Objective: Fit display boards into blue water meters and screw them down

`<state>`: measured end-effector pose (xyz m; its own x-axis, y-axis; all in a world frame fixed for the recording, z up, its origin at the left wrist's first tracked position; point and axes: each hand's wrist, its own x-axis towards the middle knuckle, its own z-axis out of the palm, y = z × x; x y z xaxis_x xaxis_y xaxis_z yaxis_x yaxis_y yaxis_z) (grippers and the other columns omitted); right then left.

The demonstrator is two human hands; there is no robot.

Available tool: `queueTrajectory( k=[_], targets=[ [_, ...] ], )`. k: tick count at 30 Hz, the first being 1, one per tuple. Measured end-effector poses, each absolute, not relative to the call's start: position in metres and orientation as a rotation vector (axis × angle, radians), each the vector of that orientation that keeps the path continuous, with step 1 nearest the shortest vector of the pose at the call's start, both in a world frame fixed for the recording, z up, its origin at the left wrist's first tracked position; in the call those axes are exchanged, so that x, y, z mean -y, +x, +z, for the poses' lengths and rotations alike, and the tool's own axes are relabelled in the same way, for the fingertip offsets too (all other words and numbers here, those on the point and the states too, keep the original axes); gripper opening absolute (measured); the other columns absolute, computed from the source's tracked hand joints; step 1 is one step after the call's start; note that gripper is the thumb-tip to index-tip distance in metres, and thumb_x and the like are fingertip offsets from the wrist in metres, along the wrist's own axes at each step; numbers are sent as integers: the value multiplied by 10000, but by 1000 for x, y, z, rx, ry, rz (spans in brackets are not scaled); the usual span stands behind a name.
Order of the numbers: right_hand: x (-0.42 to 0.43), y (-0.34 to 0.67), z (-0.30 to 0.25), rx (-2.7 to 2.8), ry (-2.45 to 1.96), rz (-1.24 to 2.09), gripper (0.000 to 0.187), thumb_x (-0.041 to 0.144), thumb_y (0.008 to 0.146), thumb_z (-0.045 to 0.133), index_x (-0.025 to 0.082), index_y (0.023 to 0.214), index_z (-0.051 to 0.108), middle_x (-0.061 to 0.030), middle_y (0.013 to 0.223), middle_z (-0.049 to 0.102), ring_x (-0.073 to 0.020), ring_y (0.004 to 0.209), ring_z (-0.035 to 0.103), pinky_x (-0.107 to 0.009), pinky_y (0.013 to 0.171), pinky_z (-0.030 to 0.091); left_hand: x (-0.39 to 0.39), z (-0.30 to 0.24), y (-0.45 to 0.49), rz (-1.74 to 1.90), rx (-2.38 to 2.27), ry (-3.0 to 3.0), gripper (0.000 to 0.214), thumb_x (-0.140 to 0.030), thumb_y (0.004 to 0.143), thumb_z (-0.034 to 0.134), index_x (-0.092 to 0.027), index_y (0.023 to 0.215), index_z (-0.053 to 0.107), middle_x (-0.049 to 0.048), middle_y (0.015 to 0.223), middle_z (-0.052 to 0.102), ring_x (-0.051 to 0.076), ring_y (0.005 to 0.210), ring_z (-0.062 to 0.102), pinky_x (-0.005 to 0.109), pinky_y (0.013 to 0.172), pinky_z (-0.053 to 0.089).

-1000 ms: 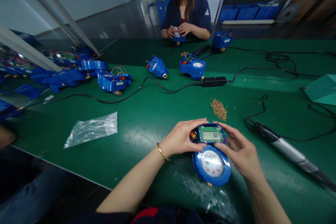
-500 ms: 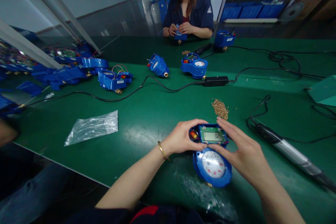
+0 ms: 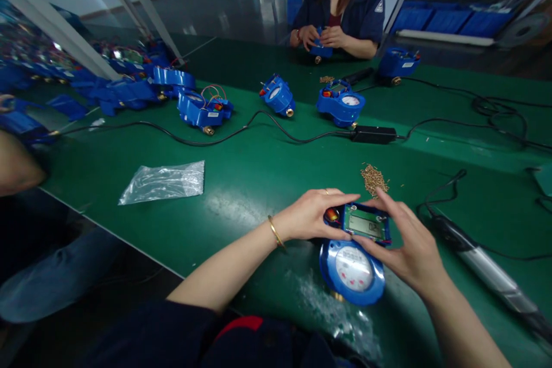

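Observation:
A blue water meter with a round white dial lies on the green table in front of me. In its upper part sits a green circuit board with an LCD display. My left hand grips the meter's upper left side, fingers curled round it beside a red part. My right hand holds the right side, with thumb and fingers pressed on the board's edges. A pile of small brass screws lies just beyond the meter.
An electric screwdriver with its cable lies to the right. A clear plastic bag lies to the left. Several blue meters and a black adapter sit farther off. A person across the table handles a meter. Another person's arm shows at left.
The view has shifted left and tilted. Both hands have stayed on the meter; the right hand's fingers have closed in more over the board's right edge.

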<state>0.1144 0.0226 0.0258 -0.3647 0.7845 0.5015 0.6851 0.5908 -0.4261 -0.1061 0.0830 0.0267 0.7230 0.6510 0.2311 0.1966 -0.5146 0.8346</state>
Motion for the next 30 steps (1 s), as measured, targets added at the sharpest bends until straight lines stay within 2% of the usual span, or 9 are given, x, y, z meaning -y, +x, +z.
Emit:
queueTrajectory(
  k=[3, 8, 16, 22, 26, 30],
  targets=[
    [-21, 114, 15, 1979, -1199, 270, 795, 396, 833, 743, 216, 1503, 353, -117, 1106, 667, -284, 994, 645, -464, 875, 548, -80, 25, -105, 662, -648, 2047, 727, -341, 771, 769, -172, 1410, 465, 139, 1324, 611, 259, 1209, 587, 371, 1034, 447],
    [-17, 114, -1, 1716, -1248, 533, 872, 350, 719, 840, 238, 1468, 407, -121, 1157, 650, -314, 1062, 641, -541, 945, 517, -69, 17, -98, 745, -674, 1943, 731, -387, 696, 807, -160, 1329, 521, 150, 1300, 591, 273, 1205, 571, 393, 1038, 459],
    [-13, 107, 7, 1481, -1223, 727, 844, 301, 630, 895, 213, 1377, 513, -104, 1123, 662, -263, 1059, 643, -403, 911, 562, -55, 10, -85, 879, -820, 1841, 676, -344, 697, 804, -208, 1313, 564, 116, 1289, 600, 261, 1208, 577, 405, 1065, 451],
    [-13, 105, 8, 1460, -1232, 721, 799, 306, 647, 882, 185, 1352, 526, -120, 1098, 671, -272, 1041, 652, -419, 878, 580, -51, 5, -77, 901, -907, 1839, 701, -330, 674, 762, -152, 1322, 564, 122, 1193, 614, 260, 1102, 612, 388, 985, 506],
    [-13, 109, 6, 1495, -1242, 710, 804, 330, 661, 874, 191, 1368, 518, -124, 1120, 668, -288, 1049, 656, -441, 884, 584, -54, 6, -79, 859, -881, 1851, 684, -280, 680, 762, -188, 1329, 567, 104, 1210, 611, 254, 1119, 607, 373, 998, 495],
    [-12, 115, 9, 1612, -1305, 663, 732, 374, 725, 832, 227, 1377, 533, -114, 1171, 663, -290, 1064, 658, -469, 940, 554, -60, 8, -86, 814, -820, 1875, 699, -356, 704, 814, -168, 1332, 571, 123, 1208, 623, 252, 1112, 615, 358, 973, 497]
  ],
)
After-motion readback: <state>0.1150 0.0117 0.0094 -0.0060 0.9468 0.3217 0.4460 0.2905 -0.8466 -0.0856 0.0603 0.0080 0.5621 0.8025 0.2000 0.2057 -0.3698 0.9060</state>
